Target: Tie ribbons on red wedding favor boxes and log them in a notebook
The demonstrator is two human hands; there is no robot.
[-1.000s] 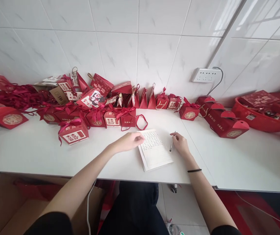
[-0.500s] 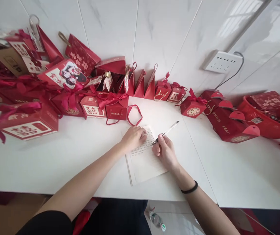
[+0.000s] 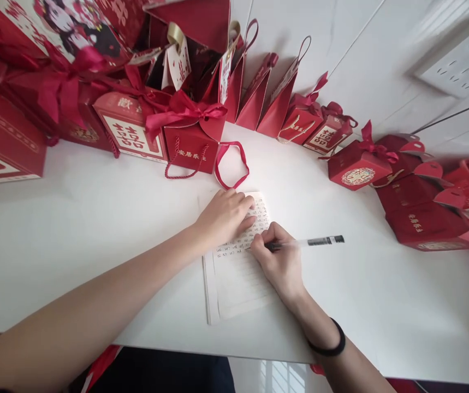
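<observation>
Nearest me, a black band (image 3: 338, 343) circles my right wrist, above the front part of the white tabletop (image 3: 95, 218). Just beyond lies the notebook (image 3: 242, 289), open and a little askew on the tabletop, its lower page bare under rows of handwriting. The fingers of my right hand (image 3: 283, 267) are clamped on the pen (image 3: 316, 240) near its writing end; the tip is at the last row, though I cannot tell whether it touches the paper. If that grip slackened, I judge, the long rear end sticking out to the right could tip the pen and spoil a stroke. My left hand (image 3: 224, 215) lies across the upper page, its fingers loosely curled, thumb and forefinger slightly apart with nothing seen between them. Should it press too lightly, the notebook could slide or twist; should it drag over the rows, fresh ink might smear. Just past it stands a red ribbon loop (image 3: 247, 166), by a red box with cord handles (image 3: 191, 147); reaching farther up could snag the loop and pull its neighbours. Farther off, more red boxes (image 3: 359, 166) line the tabletop, and beyond them a white socket strip (image 3: 461, 63) sits against the tiled wall (image 3: 300, 22).
</observation>
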